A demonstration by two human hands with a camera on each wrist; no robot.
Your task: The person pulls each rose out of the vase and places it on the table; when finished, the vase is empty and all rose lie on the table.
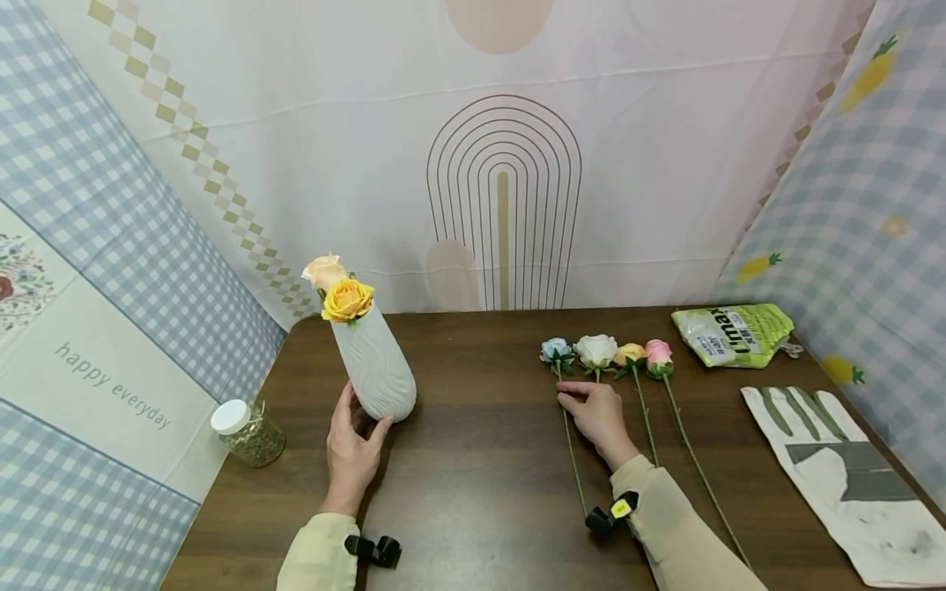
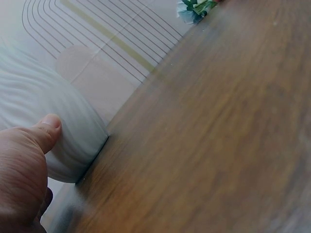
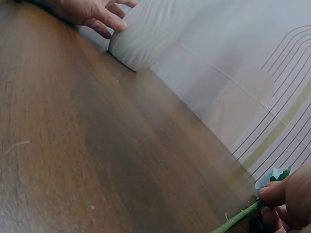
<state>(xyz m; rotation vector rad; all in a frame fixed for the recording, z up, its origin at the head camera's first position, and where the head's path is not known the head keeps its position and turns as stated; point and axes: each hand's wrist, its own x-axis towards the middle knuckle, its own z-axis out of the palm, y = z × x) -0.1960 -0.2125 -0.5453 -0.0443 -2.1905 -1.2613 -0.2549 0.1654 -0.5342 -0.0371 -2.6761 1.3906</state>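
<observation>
A white ribbed vase (image 1: 375,361) stands on the left half of the table with a peach rose (image 1: 325,271) and a yellow rose (image 1: 347,300) in its mouth. My left hand (image 1: 353,451) holds it low down, the thumb on its near side in the left wrist view. To the right lie a blue rose (image 1: 557,353), a white rose (image 1: 595,351), a yellow-orange rose (image 1: 631,355) and a pink rose (image 1: 658,355), side by side. The blue rose's stem (image 3: 238,219) is pinched just under the bloom by my right hand (image 1: 600,419). My right forearm covers parts of the other stems.
A jar (image 1: 254,439) of dried green bits with a white lid tilts in view at the table's left edge. A green packet (image 1: 733,335) lies at the back right. Nearer, a white and grey work glove (image 1: 842,484) lies flat. Cloth hangings (image 1: 369,164) surround the table (image 1: 473,492).
</observation>
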